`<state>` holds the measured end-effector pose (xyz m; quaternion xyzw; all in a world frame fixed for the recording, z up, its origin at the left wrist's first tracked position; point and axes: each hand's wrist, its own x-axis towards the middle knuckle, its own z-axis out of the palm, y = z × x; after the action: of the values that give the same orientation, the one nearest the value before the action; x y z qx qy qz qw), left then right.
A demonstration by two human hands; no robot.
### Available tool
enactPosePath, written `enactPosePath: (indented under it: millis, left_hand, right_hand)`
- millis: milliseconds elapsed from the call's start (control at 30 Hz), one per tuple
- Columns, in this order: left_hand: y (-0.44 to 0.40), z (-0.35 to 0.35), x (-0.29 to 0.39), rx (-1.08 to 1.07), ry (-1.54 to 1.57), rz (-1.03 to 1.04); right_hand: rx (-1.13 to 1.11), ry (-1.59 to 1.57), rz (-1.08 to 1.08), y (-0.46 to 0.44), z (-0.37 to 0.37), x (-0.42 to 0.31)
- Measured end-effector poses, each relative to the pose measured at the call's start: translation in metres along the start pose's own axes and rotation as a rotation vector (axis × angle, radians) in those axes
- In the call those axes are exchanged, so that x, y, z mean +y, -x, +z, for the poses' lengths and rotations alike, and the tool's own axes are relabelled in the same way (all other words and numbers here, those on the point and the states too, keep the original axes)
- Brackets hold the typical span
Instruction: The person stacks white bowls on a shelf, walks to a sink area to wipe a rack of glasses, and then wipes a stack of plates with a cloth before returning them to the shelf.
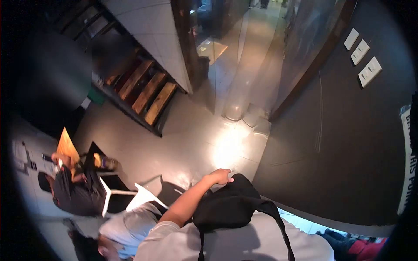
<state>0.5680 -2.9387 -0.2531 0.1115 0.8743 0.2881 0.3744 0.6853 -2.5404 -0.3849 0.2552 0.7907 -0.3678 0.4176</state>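
My left arm reaches forward from a white short sleeve, and my left hand (221, 176) is in front of my body, just beyond the black apron (230, 200). Its fingers look bent and drawn together. Whatever they may hold is too small to make out against the bright floor. The apron's dark cloth is right beside the hand, and its straps run over my white shirt (235, 241). My right hand does not show.
A black wall with light switches (370, 71) rises on the right. Ahead is a glass doorway (261, 56). Wooden stairs (148, 95) stand at the left. A person in black (78, 191) and another in a light shirt (130, 228) are at lower left, near a white chair frame (143, 195).
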Motion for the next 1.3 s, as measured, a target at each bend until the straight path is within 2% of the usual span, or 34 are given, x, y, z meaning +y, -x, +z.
enactPosePath:
  millis: [100,133,233,267,300,333,367,400,433,500,533,600,633,667,733,833,867,933,1000,1067,1133,1200,1233,1300]
  left_hand:
    - [-0.023,-0.073,-0.034,0.004,0.019,0.046]
    - [-0.035,-0.098,-0.044,0.007,0.031,0.064]
    - [-0.068,-0.197,-0.046,0.192,0.138,0.132]
    - [-0.085,-0.234,-0.048,0.265,0.195,0.174]
    - [-0.101,-0.27,-0.048,0.373,0.187,0.224]
    - [-0.12,-0.305,-0.048,0.481,0.18,0.276]
    - [-0.141,-0.339,-0.05,0.548,0.321,0.322]
    - [-0.153,-0.382,-0.039,0.543,0.395,0.301]
    - [-0.174,-0.427,-0.035,0.532,0.438,0.324]
    - [-0.203,-0.502,-0.022,0.51,0.579,0.407]
    - [-0.216,-0.543,-0.008,0.521,0.668,0.495]
    - [-0.232,-0.615,0.021,0.432,0.735,0.664]
    - [-0.245,-0.647,0.029,0.392,0.754,0.707]
    - [-0.262,-0.674,0.033,0.355,0.776,0.749]
    - [-0.293,-0.722,0.038,0.356,0.805,0.757]
    - [-0.344,-0.781,0.025,0.607,0.757,0.827]
    - [-0.361,-0.799,0.023,0.749,0.782,0.863]
    - [-0.387,-0.842,0.012,0.895,0.91,0.965]
    - [-0.389,-0.887,0.001,0.76,1.097,1.372]
    - [-0.385,-0.94,-0.008,0.982,0.98,1.379]
    - [-0.376,-0.991,-0.014,1.185,0.928,1.39]
    - [-0.37,-1.044,-0.031,1.287,0.879,1.501]
    - [-0.37,-1.07,-0.037,1.339,0.837,1.569]
    - [-0.367,-1.104,-0.059,1.597,0.742,1.548]
  right_hand:
    - [0.032,-0.149,-0.009,-0.001,0.039,-0.015]
    - [0.062,-0.201,-0.062,-0.01,0.049,-0.036]
    - [0.242,-0.309,-0.35,-0.073,0.044,-0.12]
    - [0.303,-0.296,-0.402,-0.093,0.026,-0.172]
    - [0.413,-0.273,-0.478,-0.073,-0.001,-0.252]
    - [0.53,-0.242,-0.675,-0.087,-0.02,-0.306]
    - [0.648,-0.148,-0.822,-0.112,-0.038,-0.354]
    - [0.613,-0.061,-0.96,-0.108,-0.066,-0.419]
    - [0.562,-0.131,-1.061,-0.104,-0.087,-0.486]
    - [0.633,0.052,-1.415,-0.117,-0.126,-0.599]
    - [0.5,0.088,-1.642,-0.115,-0.152,-0.655]
    - [0.195,0.166,-1.616,-0.097,-0.187,-0.749]
    - [0.157,0.334,-1.569,-0.083,-0.204,-0.788]
    - [-0.031,0.31,-1.57,-0.099,-0.216,-0.825]
    - [-0.214,0.273,-1.435,-0.128,-0.239,-0.883]
    - [0.117,0.396,-1.612,-0.195,-0.28,-0.939]
    - [0.219,0.415,-1.549,-0.211,-0.299,-0.957]
    - [0.422,0.453,-1.411,-0.244,-0.341,-0.986]
    - [0.603,0.511,-1.247,-0.288,-0.38,-1.006]
    - [0.772,0.54,-1.036,-0.334,-0.417,-1.016]
    - [0.867,0.505,-0.869,-0.378,-0.444,-1.016]
    - [0.848,0.459,-0.805,-0.422,-0.472,-1.021]
    - [0.768,0.318,-0.716,-0.453,-0.485,-1.016]
    - [0.838,0.26,-0.642,-0.489,-0.481,-0.995]
